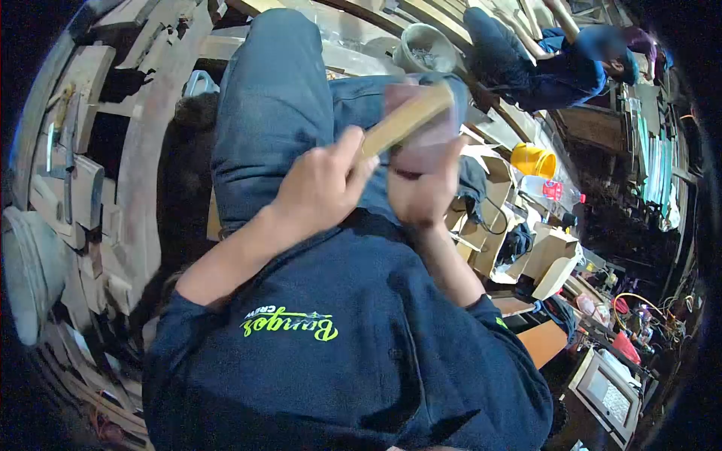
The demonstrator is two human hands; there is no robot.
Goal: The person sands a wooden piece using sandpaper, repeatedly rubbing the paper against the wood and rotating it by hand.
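My left hand (320,180) is closed around the lower end of a light wooden piece (406,120), which slants up to the right above my lap. Just to its right, my right hand (429,184) grips a flat pinkish-brown piece (425,150), blurred by motion. The wooden piece crosses in front of this flat piece; whether the two touch is unclear. Both hands are over my thighs, in front of my dark shirt (338,361).
A grey bucket (425,49) stands beyond my knees. Another person (545,68) sits at the upper right. Cardboard boxes (545,259), a yellow container (534,160) and a plastic bottle (545,188) lie to the right. Wooden boards (162,150) are at the left.
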